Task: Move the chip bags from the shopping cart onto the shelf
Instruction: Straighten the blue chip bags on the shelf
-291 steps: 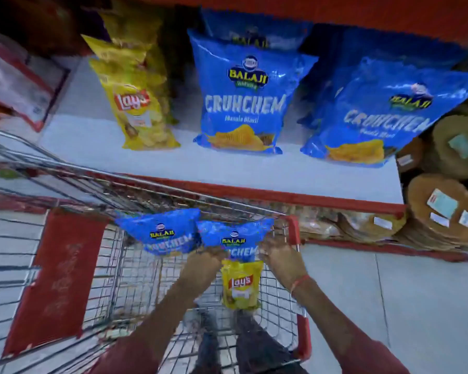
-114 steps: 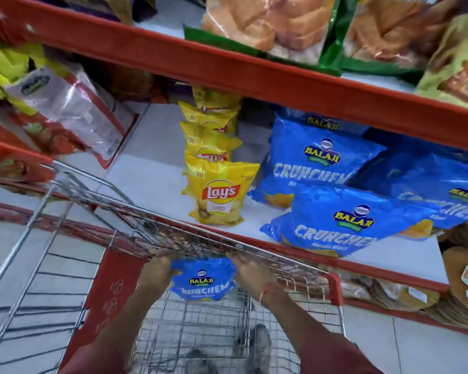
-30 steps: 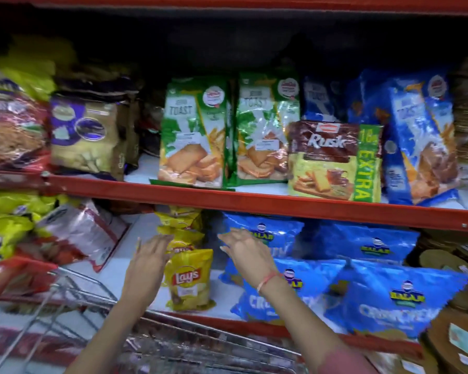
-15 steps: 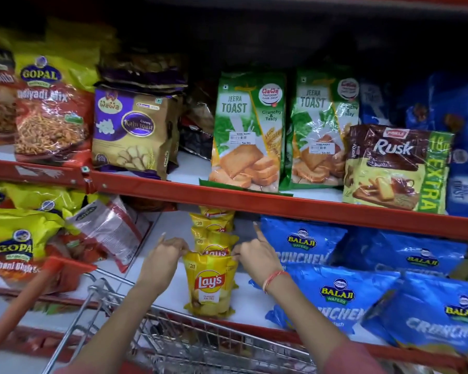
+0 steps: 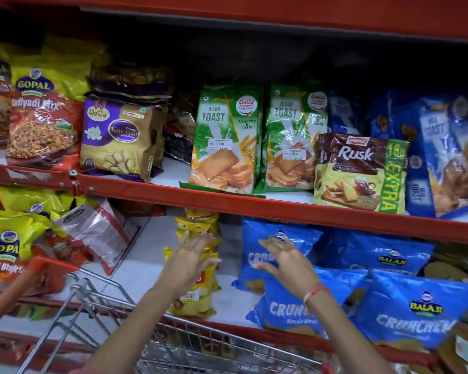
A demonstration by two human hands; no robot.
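A row of yellow Lay's chip bags (image 5: pixel 200 298) stands on the lower white shelf (image 5: pixel 135 268). My left hand (image 5: pixel 192 261) is open with spread fingers, just in front of the front yellow bag. My right hand (image 5: pixel 284 263) is open too, hovering before the blue Balaji Crunchem bags (image 5: pixel 289 309) that stand and lie to the right. More blue bags (image 5: pixel 416 311) lie further right. Neither hand holds anything. The wire shopping cart (image 5: pixel 157 346) is below my arms; its inside is mostly out of view.
The red shelf edge (image 5: pixel 254 209) runs just above my hands, with toast and rusk packs (image 5: pixel 222 141) on the upper shelf. Gopal snack bags (image 5: pixel 8 249) and a tilted red-white bag (image 5: pixel 97 233) fill the left. The cart's red handle (image 5: pixel 14 290) sticks out at lower left.
My hands let go of the front Lay's bag and drew back with fingers spread. The right hand shifted right, in front of the blue bags.
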